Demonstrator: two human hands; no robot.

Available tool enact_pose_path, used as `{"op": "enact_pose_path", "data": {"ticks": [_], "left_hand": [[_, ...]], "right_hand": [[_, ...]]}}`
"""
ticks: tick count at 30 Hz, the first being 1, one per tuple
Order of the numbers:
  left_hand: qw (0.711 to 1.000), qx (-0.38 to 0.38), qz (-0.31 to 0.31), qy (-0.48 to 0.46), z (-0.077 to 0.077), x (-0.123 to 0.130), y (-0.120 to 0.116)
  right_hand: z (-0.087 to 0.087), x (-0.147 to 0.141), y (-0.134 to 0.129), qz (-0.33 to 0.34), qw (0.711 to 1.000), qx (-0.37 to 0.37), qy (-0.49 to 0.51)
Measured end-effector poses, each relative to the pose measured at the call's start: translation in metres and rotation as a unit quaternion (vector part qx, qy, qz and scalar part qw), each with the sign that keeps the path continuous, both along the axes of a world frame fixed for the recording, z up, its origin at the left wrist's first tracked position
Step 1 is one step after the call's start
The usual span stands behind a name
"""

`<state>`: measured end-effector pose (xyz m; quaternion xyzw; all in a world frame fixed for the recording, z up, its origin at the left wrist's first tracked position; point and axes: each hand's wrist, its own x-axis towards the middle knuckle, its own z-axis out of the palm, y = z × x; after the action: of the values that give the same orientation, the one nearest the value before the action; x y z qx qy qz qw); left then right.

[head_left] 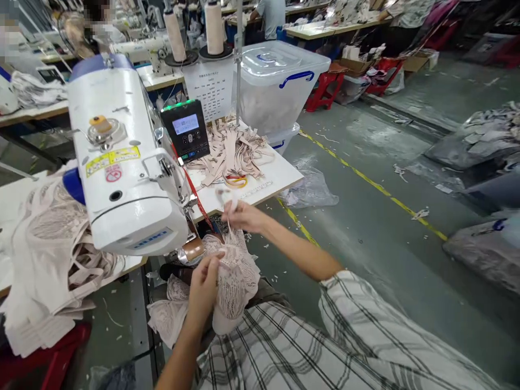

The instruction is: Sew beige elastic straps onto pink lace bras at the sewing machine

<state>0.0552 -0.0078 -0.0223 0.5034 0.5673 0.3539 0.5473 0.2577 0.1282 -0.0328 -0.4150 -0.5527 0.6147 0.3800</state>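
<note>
A pale pink lace bra (pixel 233 284) hangs over my lap, in front of the sewing machine (pixel 130 184). My left hand (pixel 206 281) pinches the bra's upper edge between thumb and fingers. Higher and to the right, my right hand (pixel 246 215) is closed on a thin pale strap (pixel 231 219) that runs up from the lace. The loose end of the strap is blurred above my fingers. Another lace cup (pixel 168 319) hangs to the left of my left forearm. The machine's rounded arm end (pixel 192 250) is just left of the bra.
Pale straps (pixel 235 149) lie heaped on the white tabletop (pixel 280 176) beside the control panel (pixel 186 130). More bras (pixel 44 233) are piled on the left. A lidded plastic bin (pixel 276 81) stands behind the table. Bagged fabric (pixel 483 135) lies on the floor at right.
</note>
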Motion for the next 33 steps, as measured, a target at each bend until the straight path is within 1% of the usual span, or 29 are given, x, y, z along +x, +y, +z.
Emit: {"op": "enact_pose_path", "data": {"ticks": [1, 3, 5, 6, 8, 9, 10, 11, 12, 13, 14, 15, 17, 19, 20, 21, 23, 25, 26, 28, 30, 32, 33], "left_hand": [[0.997, -0.047, -0.007, -0.057, 0.001, 0.001, 0.001], [0.977, -0.13, -0.043, -0.165, 0.0, 0.004, 0.001], [0.96, -0.165, -0.072, -0.216, -0.003, 0.004, -0.001], [0.959, -0.164, -0.074, -0.219, -0.004, 0.004, -0.002], [0.971, -0.13, -0.06, -0.193, -0.002, 0.004, -0.005], [0.981, -0.098, -0.05, -0.163, 0.0, 0.004, -0.006], [0.99, -0.06, -0.044, -0.122, 0.003, 0.004, -0.007], [0.996, -0.02, -0.043, -0.076, 0.007, 0.005, -0.007], [0.998, 0.018, -0.048, -0.031, 0.011, 0.005, -0.008], [0.997, 0.047, -0.056, 0.008, 0.014, 0.005, -0.008], [0.995, 0.067, -0.068, 0.039, 0.017, 0.005, -0.007], [0.991, 0.081, -0.084, 0.064, 0.018, 0.005, -0.006], [0.981, 0.121, -0.106, 0.113, 0.018, 0.0, -0.003], [0.959, 0.181, -0.097, 0.197, 0.015, -0.01, 0.0], [0.941, 0.208, -0.077, 0.257, 0.012, -0.016, 0.002], [0.919, 0.225, -0.05, 0.32, 0.01, -0.022, 0.004], [0.873, 0.233, -0.003, 0.429, 0.007, -0.034, 0.006], [0.84, 0.233, 0.015, 0.49, 0.006, -0.043, 0.007], [0.83, 0.236, 0.009, 0.505, 0.007, -0.045, 0.007], [0.82, 0.237, -0.015, 0.521, 0.009, -0.049, 0.006], [0.817, 0.225, -0.041, 0.53, 0.012, -0.052, 0.006], [0.827, 0.198, -0.065, 0.521, 0.014, -0.056, 0.006], [0.84, 0.179, -0.077, 0.507, 0.015, -0.059, 0.007]], "right_hand": [[-0.009, -0.006, -0.027, 0.035, 0.998, -0.009, 0.045], [-0.022, -0.014, -0.069, 0.096, 0.983, -0.027, 0.154], [-0.033, -0.017, -0.093, 0.105, 0.964, -0.058, 0.237], [-0.038, -0.018, -0.098, 0.09, 0.957, -0.086, 0.262], [-0.047, -0.022, -0.103, 0.064, 0.936, -0.174, 0.299], [-0.051, -0.023, -0.105, 0.073, 0.922, -0.227, 0.305], [-0.053, -0.025, -0.106, 0.096, 0.909, -0.274, 0.299], [-0.053, -0.026, -0.107, 0.121, 0.9, -0.306, 0.285], [-0.052, -0.026, -0.108, 0.14, 0.898, -0.322, 0.266], [-0.049, -0.027, -0.108, 0.145, 0.903, -0.322, 0.243], [-0.045, -0.027, -0.106, 0.129, 0.916, -0.31, 0.22], [-0.04, -0.027, -0.102, 0.096, 0.932, -0.287, 0.198], [-0.028, -0.027, -0.089, 0.008, 0.963, -0.22, 0.154], [-0.019, -0.03, -0.071, -0.064, 0.981, -0.143, 0.115], [-0.016, -0.031, -0.061, -0.08, 0.985, -0.115, 0.101], [-0.015, -0.034, -0.051, -0.078, 0.988, -0.096, 0.087], [-0.012, -0.039, -0.035, -0.032, 0.994, -0.084, 0.059], [-0.009, -0.045, -0.024, 0.024, 0.996, -0.077, 0.035], [-0.007, -0.048, -0.02, 0.047, 0.996, -0.068, 0.023], [-0.003, -0.053, -0.015, 0.081, 0.996, -0.044, 0.004], [0.001, -0.057, -0.012, 0.089, 0.996, -0.003, -0.025], [0.004, -0.06, -0.01, 0.064, 0.995, 0.05, -0.063], [0.005, -0.062, -0.008, 0.044, 0.993, 0.076, -0.08]]}}
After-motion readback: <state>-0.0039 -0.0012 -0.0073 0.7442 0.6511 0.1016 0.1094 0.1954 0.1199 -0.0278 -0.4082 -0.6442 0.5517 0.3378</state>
